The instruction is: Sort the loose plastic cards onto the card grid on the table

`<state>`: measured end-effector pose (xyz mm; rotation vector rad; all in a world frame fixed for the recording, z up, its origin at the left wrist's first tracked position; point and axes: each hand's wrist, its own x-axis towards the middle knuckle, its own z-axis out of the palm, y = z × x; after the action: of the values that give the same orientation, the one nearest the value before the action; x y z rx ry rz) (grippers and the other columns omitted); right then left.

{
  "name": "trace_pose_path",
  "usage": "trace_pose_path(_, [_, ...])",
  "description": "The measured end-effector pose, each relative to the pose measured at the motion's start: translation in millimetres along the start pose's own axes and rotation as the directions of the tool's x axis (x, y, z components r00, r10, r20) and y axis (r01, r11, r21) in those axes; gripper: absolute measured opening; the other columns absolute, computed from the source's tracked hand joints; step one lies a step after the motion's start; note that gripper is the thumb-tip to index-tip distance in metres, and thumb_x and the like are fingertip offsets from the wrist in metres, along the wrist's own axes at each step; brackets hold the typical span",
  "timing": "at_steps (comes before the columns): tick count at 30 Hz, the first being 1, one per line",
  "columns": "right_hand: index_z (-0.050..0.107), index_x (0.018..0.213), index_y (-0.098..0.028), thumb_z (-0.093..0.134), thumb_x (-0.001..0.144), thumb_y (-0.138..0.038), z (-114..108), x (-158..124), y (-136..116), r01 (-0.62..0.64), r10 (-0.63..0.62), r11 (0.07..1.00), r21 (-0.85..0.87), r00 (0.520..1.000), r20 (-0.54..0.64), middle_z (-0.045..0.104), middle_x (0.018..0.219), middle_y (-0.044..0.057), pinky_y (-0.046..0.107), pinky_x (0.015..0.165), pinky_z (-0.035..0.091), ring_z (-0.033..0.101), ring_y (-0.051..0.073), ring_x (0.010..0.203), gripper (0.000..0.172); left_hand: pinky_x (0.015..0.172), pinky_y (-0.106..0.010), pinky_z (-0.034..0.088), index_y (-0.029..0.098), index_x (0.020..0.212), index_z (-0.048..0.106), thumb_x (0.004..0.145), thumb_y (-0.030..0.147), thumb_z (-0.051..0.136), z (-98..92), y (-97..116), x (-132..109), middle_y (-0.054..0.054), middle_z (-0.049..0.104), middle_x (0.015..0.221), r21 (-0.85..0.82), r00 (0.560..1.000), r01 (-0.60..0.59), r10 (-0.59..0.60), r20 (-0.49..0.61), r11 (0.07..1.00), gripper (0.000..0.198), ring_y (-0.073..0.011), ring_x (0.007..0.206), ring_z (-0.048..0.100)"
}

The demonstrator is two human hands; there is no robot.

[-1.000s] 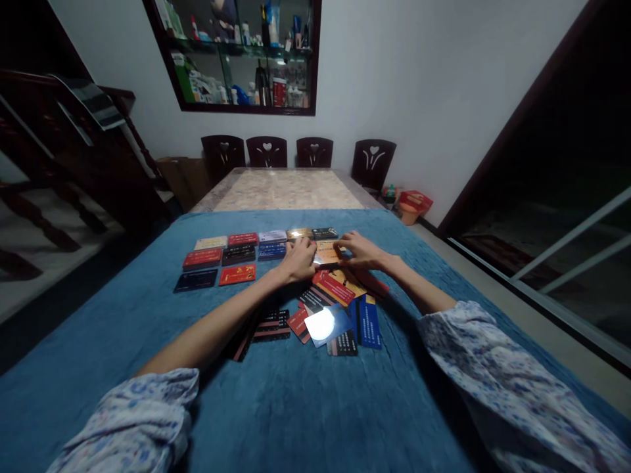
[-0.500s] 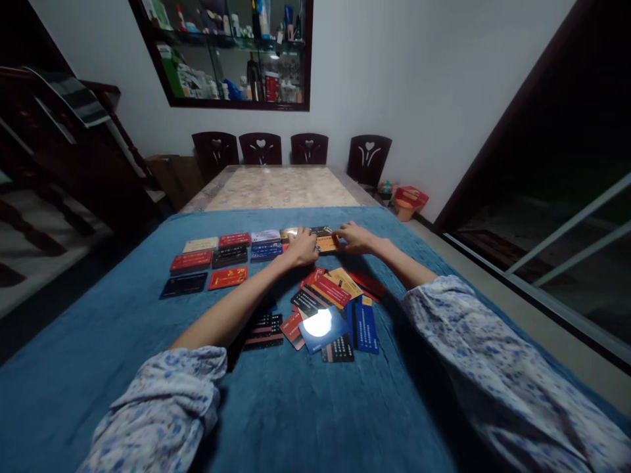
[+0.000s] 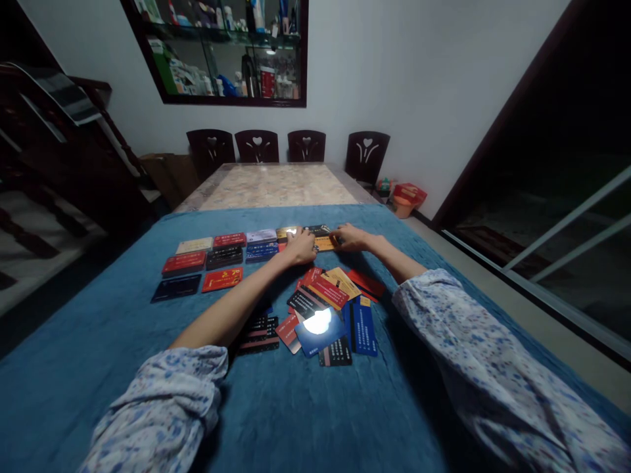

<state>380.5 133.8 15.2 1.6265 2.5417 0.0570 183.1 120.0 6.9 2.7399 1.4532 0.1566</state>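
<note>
My left hand (image 3: 302, 247) has its fingers curled at the left end of an orange card (image 3: 325, 244). At that card's right end, my right hand (image 3: 351, 237) pinches the edge with bent fingers. Behind the orange card lies a black card (image 3: 317, 230), and a gold card (image 3: 286, 232) sits just beyond my left hand. A red card is mostly covered by my left hand. Nearer to me is a loose, overlapping pile with a blue card (image 3: 315, 336) on top, a dark red card (image 3: 329, 290) and a yellow card (image 3: 344, 281).
Rows of cards run to the left, among them a black stack (image 3: 224, 257), a red stack (image 3: 184, 263) and a dark blue card (image 3: 176, 287). Everything rests on a blue cloth (image 3: 276, 420) over the table. Chairs (image 3: 306, 146) stand behind the far end.
The view has shifted slightly, moving the cards a little left in the picture. Both hands stay at the ends of the orange card, with hardly any motion.
</note>
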Motion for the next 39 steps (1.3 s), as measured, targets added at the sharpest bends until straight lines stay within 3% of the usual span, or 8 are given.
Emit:
trace_pose_path(10, [0.071, 0.111, -0.019, 0.068, 0.081, -0.027, -7, 5, -3, -0.022, 0.017, 0.998, 0.066, 0.998, 0.068, 0.072, 0.110, 0.010, 0.024, 0.076, 0.048, 0.067, 0.023, 0.097, 0.032, 0.103, -0.062, 0.035, 0.016, 0.109, 0.063, 0.087, 0.023, 0.050, 1.4, 1, 1, -0.019, 0.057, 0.126, 0.033, 1.000, 0.002, -0.002, 0.009, 0.999, 0.027, -0.0380, 0.130, 0.040])
trace_pose_path(22, [0.073, 0.107, -0.016, 0.061, 0.084, -0.025, -13, -2, -16, -0.039, 0.038, 0.999, 0.007, 0.996, 0.077, 0.070, 0.114, 0.015, 0.027, 0.079, 0.050, 0.067, 0.025, 0.097, 0.027, 0.102, -0.062, 0.035, 0.016, 0.116, 0.061, 0.090, 0.026, 0.048, 7.0, -1, 0, -0.020, 0.058, 0.126, 0.062, 0.999, -0.018, 0.020, -0.036, 0.998, 0.030, -0.0392, 0.131, 0.039])
trace_pose_path(27, [0.070, 0.115, -0.016, 0.062, 0.084, -0.027, -13, -5, -15, -0.054, 0.054, 0.998, 0.009, 0.997, 0.064, 0.068, 0.116, 0.015, 0.025, 0.076, 0.049, 0.067, 0.023, 0.096, 0.034, 0.099, -0.059, 0.037, 0.015, 0.112, 0.064, 0.090, 0.026, 0.048, 5.1, 0, -3, -0.020, 0.058, 0.123, 0.073, 0.997, -0.050, 0.053, -0.051, 0.996, 0.029, -0.0380, 0.126, 0.041])
trace_pose_path(35, [0.064, 0.126, -0.019, 0.063, 0.085, -0.033, -7, -6, -11, -0.074, 0.073, 0.997, 0.018, 0.997, 0.039, 0.066, 0.119, 0.015, 0.028, 0.084, 0.050, 0.065, 0.027, 0.106, 0.044, 0.096, -0.053, 0.036, 0.017, 0.113, 0.064, 0.087, 0.020, 0.050, 1.5, -1, -13, -0.017, 0.057, 0.123, 0.121, 0.990, -0.094, 0.106, -0.095, 0.988, 0.029, -0.0345, 0.123, 0.041])
trace_pose_path(39, [0.061, 0.130, -0.017, 0.057, 0.090, -0.035, -6, -13, -12, -0.074, 0.075, 0.997, 0.012, 0.997, -0.029, 0.064, 0.121, 0.017, 0.032, 0.086, 0.050, 0.062, 0.029, 0.110, 0.044, 0.093, -0.054, 0.036, 0.015, 0.114, 0.064, 0.089, 0.019, 0.047, -1.1, -3, -22, -0.018, 0.057, 0.123, 0.111, 0.984, -0.116, 0.129, -0.124, 0.987, 0.031, -0.0348, 0.122, 0.041])
